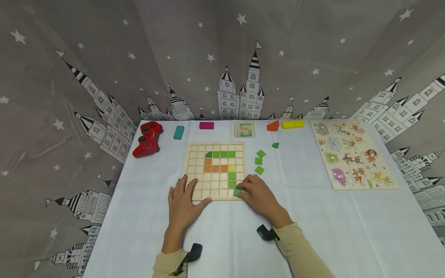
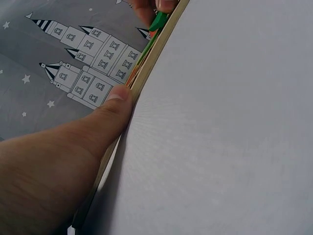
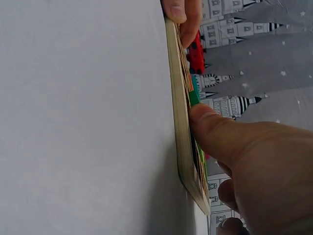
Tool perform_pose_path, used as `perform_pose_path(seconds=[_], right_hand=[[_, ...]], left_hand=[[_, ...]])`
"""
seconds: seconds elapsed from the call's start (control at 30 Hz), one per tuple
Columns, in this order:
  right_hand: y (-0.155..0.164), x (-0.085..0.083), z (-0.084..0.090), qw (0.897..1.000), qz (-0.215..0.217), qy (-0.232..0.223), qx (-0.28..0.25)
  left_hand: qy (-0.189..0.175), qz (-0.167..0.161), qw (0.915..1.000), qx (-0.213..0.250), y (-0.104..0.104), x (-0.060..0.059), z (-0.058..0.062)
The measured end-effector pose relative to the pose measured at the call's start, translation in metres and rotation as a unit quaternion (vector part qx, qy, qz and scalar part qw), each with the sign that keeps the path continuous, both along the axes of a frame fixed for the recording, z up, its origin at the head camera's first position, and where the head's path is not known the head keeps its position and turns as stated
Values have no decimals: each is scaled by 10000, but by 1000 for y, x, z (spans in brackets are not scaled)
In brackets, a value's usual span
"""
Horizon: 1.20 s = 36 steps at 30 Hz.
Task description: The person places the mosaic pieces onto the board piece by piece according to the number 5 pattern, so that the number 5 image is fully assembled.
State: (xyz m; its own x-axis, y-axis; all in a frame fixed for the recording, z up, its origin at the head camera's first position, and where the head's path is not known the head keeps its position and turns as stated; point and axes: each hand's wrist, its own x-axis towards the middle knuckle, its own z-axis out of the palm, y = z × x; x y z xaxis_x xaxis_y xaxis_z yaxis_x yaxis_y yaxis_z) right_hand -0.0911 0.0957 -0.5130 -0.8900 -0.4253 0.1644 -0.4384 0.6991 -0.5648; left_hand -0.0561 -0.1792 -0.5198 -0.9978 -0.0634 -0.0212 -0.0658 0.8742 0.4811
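1. The desk (image 1: 330,231) is covered in white.
2. On it a roughly square wooden grid board (image 1: 189,154) is laid, its near edge running left to right.
3. By the left hand (image 1: 182,204) the board's near-left corner is touched, fingers spread forward, thumb turned rightward.
4. The right hand (image 1: 260,197) is angled forward-left, thumb and finger pinching a green piece (image 1: 237,191).
5. This piece is held at the near-right corner; being partly covered, its long axis cannot be told.
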Motion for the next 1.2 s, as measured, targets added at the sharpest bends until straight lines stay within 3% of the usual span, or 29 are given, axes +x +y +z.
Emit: perform_pose_path(seconds=[0.27,0.57,0.8,1.2], right_hand=[[-6,-6,3,9986,246,164,448],[-13,-7,5,9968,646,173,436],[-17,-6,3,9976,456,262,460],[-14,-2,2,9998,83,177,46]], left_hand=[[24,3,10000,-10,2,-1,-2],[140,12,9999,-16,1,3,-4],[134,-23,9999,-40,0,1,-1],[174,-20,9998,-61,0,2,-4]])
